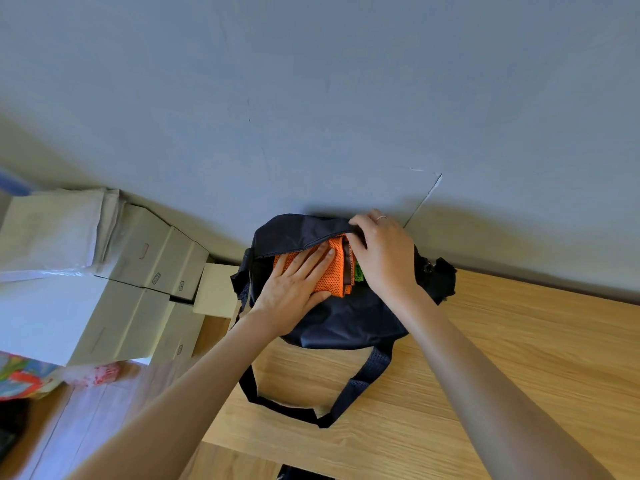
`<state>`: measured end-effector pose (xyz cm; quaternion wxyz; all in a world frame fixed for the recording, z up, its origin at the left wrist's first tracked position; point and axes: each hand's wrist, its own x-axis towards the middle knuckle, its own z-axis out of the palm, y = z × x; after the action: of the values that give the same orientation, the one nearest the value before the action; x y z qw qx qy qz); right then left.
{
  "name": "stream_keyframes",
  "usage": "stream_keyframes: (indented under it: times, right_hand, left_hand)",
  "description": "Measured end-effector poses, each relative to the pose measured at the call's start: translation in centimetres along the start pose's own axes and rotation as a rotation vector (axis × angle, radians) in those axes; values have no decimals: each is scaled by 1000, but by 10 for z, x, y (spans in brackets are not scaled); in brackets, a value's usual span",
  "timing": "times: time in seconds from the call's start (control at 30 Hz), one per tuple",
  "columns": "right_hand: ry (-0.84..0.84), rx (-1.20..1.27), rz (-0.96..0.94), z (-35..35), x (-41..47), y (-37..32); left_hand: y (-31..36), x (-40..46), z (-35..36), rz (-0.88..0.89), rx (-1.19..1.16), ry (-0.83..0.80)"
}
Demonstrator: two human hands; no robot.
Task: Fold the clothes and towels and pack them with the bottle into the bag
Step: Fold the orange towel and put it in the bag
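Observation:
A dark navy bag (343,320) lies on the wooden table (502,368) against the grey wall, its top opening agape. Inside it sits a folded orange mesh cloth (333,271), with a bit of green fabric (358,271) beside it. My left hand (294,285) presses flat on the orange cloth with straight fingers. My right hand (384,251) grips the bag's upper rim and holds the opening apart. The bag's strap (360,382) loops toward me over the table. No bottle shows.
Stacked white cardboard boxes (138,278) stand left of the table, with folded white fabric (55,230) on top. A colourful patterned item (24,375) lies at the far left. A dark object (298,474) peeks in at the bottom edge.

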<state>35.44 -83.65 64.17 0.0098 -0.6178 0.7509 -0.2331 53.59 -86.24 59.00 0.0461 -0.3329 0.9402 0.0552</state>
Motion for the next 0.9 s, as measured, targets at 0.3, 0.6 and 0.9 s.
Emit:
stream_keyframes:
  times: [0.3,0.6,0.9]
  right_hand:
    - [-74,-52,-485,20,-71,-15]
    - [-456,-179,-504,33,-71,-4]
    - [-461,-221,-528,36,-71,2]
  left_hand:
    - [-18,-43,-11,90,-103,312]
    - [-54,-50,-28,-156,83,298]
    - [-68,-42,-45,-18,-268,162]
